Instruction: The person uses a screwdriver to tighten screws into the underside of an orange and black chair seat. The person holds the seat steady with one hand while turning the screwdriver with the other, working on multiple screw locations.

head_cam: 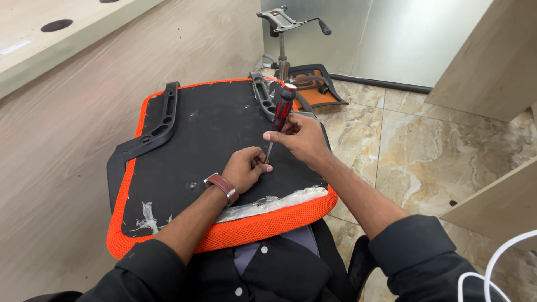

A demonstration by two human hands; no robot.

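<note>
An upside-down office chair seat (184, 140), black underneath with an orange mesh rim, lies across my lap. My right hand (302, 137) grips a screwdriver with a red and black handle (282, 106), held nearly upright with its tip down on the seat's underside. My left hand (243, 168), a brown-strapped watch on its wrist, rests on the seat with its fingers pinched at the screwdriver's tip. A black armrest bracket (162, 120) is mounted along the seat's left side and another (263, 95) at its far right.
A chair's gas-lift column with a metal mechanism plate (282, 22) stands on the marble floor behind the seat, beside an orange and black chair part (313, 86). Wooden panels (67, 128) lie to the left and right. A white cable (492, 268) loops at the bottom right.
</note>
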